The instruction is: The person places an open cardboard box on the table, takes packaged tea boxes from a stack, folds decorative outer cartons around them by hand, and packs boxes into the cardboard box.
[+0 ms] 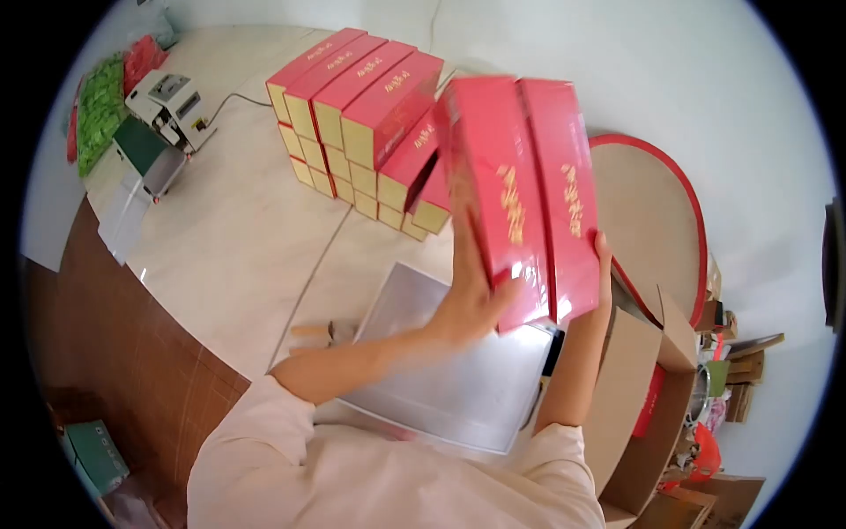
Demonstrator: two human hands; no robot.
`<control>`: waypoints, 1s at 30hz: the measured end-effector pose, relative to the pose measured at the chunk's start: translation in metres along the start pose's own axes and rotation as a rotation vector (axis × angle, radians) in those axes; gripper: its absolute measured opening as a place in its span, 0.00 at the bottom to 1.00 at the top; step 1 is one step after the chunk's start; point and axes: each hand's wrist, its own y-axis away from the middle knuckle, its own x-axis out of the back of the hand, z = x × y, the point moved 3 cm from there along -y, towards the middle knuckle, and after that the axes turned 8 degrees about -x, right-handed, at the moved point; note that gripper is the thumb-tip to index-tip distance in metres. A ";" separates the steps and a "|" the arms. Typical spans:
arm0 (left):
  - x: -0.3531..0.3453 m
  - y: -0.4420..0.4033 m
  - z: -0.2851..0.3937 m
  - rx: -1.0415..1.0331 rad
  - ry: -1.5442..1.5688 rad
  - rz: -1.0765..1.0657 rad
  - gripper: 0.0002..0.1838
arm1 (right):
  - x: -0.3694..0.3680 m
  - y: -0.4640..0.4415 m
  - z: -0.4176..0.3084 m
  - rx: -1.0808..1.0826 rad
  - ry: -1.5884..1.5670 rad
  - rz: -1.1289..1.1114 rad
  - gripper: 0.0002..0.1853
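Two long red boxes with gold lettering, one on the left [498, 176] and one on the right [564, 194], are held up side by side between my hands. My left hand [476, 295] presses on the left side and lower edge of the left box. On the far side, my right hand [603, 273] grips the right box's outer edge, its fingers partly hidden. Behind them stands a stack of red and gold boxes [352, 115] on the pale table. A grey metal tray [423, 344] lies beneath my forearms.
An open cardboard box [630, 388] stands at the right, with a red item inside. Behind it is a red-rimmed round board [656, 212]. A white machine [172, 106] with a cable sits at the left, near green packets [101, 115].
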 end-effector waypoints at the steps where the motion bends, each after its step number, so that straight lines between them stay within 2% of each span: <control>1: -0.014 0.030 0.013 0.022 0.018 0.001 0.56 | 0.012 0.013 -0.002 -0.067 0.084 -0.066 0.41; 3: -0.041 0.092 0.029 0.131 0.015 -0.049 0.57 | 0.010 0.046 -0.008 -0.231 0.278 -0.252 0.46; 5: -0.066 0.147 0.036 0.319 0.169 -0.014 0.57 | 0.032 0.055 0.009 -0.417 0.407 -0.387 0.48; 7: -0.086 0.193 0.048 0.367 0.156 0.022 0.54 | 0.046 0.071 0.031 -0.512 0.466 -0.441 0.48; 9: -0.103 0.232 0.049 0.404 0.129 0.070 0.52 | 0.060 0.082 0.054 -0.708 0.534 -0.530 0.47; 12: -0.122 0.273 0.030 0.398 0.045 0.170 0.51 | 0.078 0.083 0.079 -0.789 0.608 -0.615 0.43; 13: -0.124 0.281 0.021 0.456 0.024 0.187 0.51 | 0.084 0.080 0.087 -0.803 0.604 -0.635 0.43; 17: -0.129 0.305 -0.002 0.697 0.010 0.240 0.51 | 0.093 0.078 0.109 -0.753 0.827 -0.613 0.35; 19: -0.119 0.300 0.004 0.712 0.108 0.275 0.50 | 0.094 0.079 0.115 -0.736 0.882 -0.591 0.33; 20: -0.114 0.295 0.008 0.701 0.215 0.295 0.50 | 0.095 0.078 0.114 -0.640 0.933 -0.574 0.32; 21: -0.103 0.291 0.016 0.717 0.152 0.337 0.48 | 0.096 0.076 0.110 -0.535 0.983 -0.551 0.31; 22: -0.088 0.288 0.022 0.727 0.088 0.374 0.47 | 0.099 0.076 0.105 -0.529 0.974 -0.545 0.31; 24: -0.052 0.297 0.013 0.727 -0.100 0.502 0.44 | 0.104 0.076 0.081 -0.093 0.912 -0.420 0.32; 26: -0.006 0.301 0.008 0.633 -0.194 0.611 0.42 | 0.126 0.084 0.074 -0.009 0.765 -0.304 0.30; 28: 0.028 0.278 0.032 0.587 -0.155 0.662 0.40 | 0.158 0.098 0.074 0.016 0.503 -0.024 0.29; 30: 0.047 0.261 0.023 0.600 -0.171 0.534 0.39 | 0.180 0.113 0.097 0.053 0.392 0.129 0.30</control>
